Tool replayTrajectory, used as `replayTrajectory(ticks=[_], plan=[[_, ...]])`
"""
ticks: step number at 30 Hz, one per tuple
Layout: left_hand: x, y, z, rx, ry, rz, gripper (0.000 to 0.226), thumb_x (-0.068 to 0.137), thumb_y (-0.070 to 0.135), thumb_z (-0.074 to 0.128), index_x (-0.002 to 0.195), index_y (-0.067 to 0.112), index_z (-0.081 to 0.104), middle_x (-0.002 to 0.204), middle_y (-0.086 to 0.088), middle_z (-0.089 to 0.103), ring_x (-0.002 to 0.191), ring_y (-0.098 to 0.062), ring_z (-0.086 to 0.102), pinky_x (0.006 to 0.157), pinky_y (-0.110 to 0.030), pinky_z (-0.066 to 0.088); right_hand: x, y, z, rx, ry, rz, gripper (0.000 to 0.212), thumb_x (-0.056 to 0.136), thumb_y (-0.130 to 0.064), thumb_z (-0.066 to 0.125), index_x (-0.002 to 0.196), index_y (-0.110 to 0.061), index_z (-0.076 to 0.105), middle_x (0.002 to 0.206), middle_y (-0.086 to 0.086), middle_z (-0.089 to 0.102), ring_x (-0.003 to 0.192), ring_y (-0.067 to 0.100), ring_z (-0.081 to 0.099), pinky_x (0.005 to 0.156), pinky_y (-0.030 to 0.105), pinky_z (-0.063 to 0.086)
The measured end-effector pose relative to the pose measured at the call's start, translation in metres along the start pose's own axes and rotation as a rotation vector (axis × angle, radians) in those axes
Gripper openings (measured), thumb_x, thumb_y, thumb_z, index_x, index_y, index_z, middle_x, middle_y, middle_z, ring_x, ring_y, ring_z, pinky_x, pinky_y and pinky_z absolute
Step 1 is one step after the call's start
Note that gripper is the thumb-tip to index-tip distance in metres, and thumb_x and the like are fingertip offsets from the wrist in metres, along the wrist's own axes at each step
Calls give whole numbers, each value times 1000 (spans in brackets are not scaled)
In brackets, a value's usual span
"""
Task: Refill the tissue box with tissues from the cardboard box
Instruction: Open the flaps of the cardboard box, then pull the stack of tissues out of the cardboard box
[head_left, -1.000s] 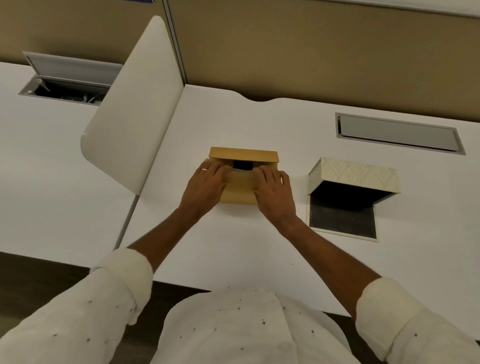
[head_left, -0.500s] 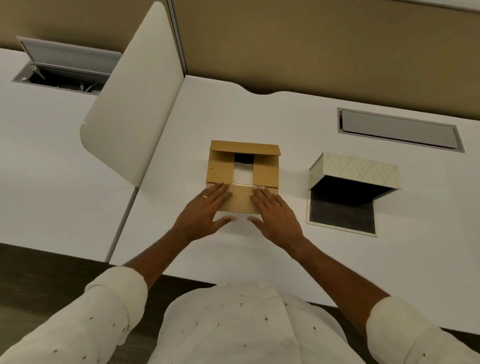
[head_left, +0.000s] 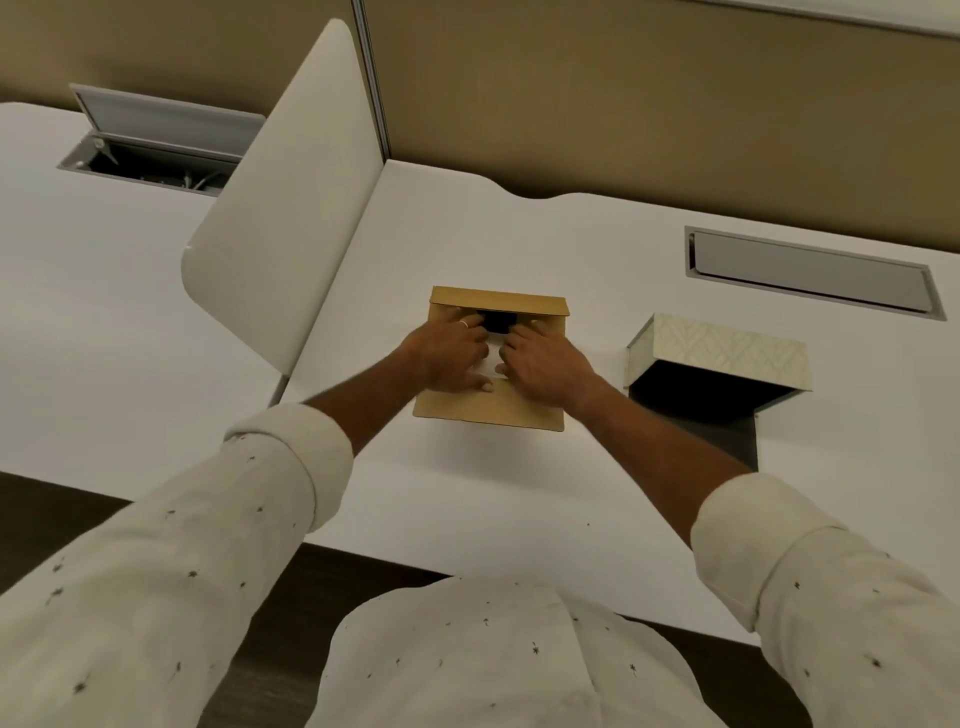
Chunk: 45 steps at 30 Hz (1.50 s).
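A brown cardboard box (head_left: 488, 410) sits on the white desk (head_left: 467, 493) in front of me. Its near flap is folded down toward me and its far flap stands up. My left hand (head_left: 449, 353) lies on the left side flap and my right hand (head_left: 545, 364) on the right one, fingers stretched toward the dark gap at the back. A strip of white tissue (head_left: 492, 364) shows between my thumbs. To the right stands the cream patterned tissue box (head_left: 722, 351), tipped up off its dark base, with a dark inside.
A white curved divider panel (head_left: 291, 208) rises on the left between two desks. A closed grey cable hatch (head_left: 810, 273) lies at the back right and an open one (head_left: 156, 156) at the back left. A tan partition wall runs behind. The desk's front edge is close to my body.
Both hands moved forward from the near flap onto the box's side flaps, covering most of the opening. The near flap stays folded down.
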<state>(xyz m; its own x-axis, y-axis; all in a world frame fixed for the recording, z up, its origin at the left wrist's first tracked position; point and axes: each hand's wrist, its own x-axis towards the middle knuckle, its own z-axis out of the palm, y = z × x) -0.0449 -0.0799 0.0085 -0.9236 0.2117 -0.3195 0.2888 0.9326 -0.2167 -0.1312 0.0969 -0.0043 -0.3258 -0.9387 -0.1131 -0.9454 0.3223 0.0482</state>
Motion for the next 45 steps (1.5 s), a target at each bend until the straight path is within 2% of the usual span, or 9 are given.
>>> replayTrajectory(ticks=[4, 9, 12, 14, 19, 22, 27, 36, 45], plan=[[1, -13, -15, 126, 82, 26, 77, 91, 78, 36, 108, 14, 74, 120, -6, 67, 124, -26, 54, 113, -49, 33, 1, 7, -18, -62, 35, -37, 40, 107, -37, 49, 118, -5, 71, 124, 15, 69, 118, 30, 61, 111, 44, 41], [-7, -31, -28, 202, 69, -74, 59, 91, 66, 54, 111, 14, 71, 109, -3, 74, 110, -23, 63, 110, -43, 35, 0, 26, -33, -136, 168, 23, 31, 98, -34, 64, 90, -8, 78, 94, 12, 75, 94, 29, 67, 108, 46, 45], [-5, -37, -30, 132, 27, -184, 70, 84, 66, 64, 129, 13, 54, 123, -6, 68, 106, -27, 67, 106, -45, 39, -2, 37, -39, -107, 125, 130, 26, 95, -32, 69, 90, -7, 76, 92, 14, 75, 91, 32, 67, 104, 44, 46], [-1, -40, -29, 69, -41, -254, 107, 73, 72, 72, 151, 12, 27, 147, -12, 50, 114, -34, 65, 104, -51, 43, -4, 42, -39, -83, 74, 188, 27, 90, -28, 76, 103, -6, 70, 103, 15, 73, 90, 33, 68, 101, 42, 46], [-1, -45, -23, -25, -87, -266, 159, 50, 81, 79, 160, 17, -16, 170, -10, -12, 154, -40, 17, 105, -57, 45, -2, 49, -30, -1, -37, 260, 101, 69, -33, 95, 151, -11, 40, 166, 19, 29, 106, 43, 69, 100, 52, 53], [4, -48, -27, -103, -148, -253, 162, 48, 76, 84, 160, 15, -17, 168, -11, -21, 156, -38, -7, 116, -58, 30, 0, 55, -24, 99, -59, 271, 124, 68, -39, 95, 162, -19, 17, 173, 11, 2, 133, 41, 52, 94, 49, 56], [17, -62, -25, -285, -230, -263, 170, 40, 67, 93, 159, 21, -21, 167, -8, -28, 154, -36, -19, 115, -66, 26, 15, 73, -19, 296, -226, 279, 147, 62, -49, 95, 163, -26, -9, 172, 3, -18, 158, 39, -1, 114, 60, 37], [41, -72, -8, -435, -421, -242, 173, 37, 61, 97, 156, 32, -26, 167, -5, -27, 154, -38, -19, 120, -68, 18, 36, 86, 0, 453, -430, 273, 154, 59, -66, 89, 161, -25, -19, 171, 4, -20, 155, 38, -23, 122, 66, 13], [45, -79, -5, -434, -403, -195, 172, 27, 72, 93, 159, 29, -8, 168, -6, 13, 152, -32, 22, 114, -58, 36, 29, 80, 24, 632, -217, 322, 139, 59, -74, 84, 163, -22, 7, 170, 6, 9, 157, 33, 0, 120, 62, 25]])
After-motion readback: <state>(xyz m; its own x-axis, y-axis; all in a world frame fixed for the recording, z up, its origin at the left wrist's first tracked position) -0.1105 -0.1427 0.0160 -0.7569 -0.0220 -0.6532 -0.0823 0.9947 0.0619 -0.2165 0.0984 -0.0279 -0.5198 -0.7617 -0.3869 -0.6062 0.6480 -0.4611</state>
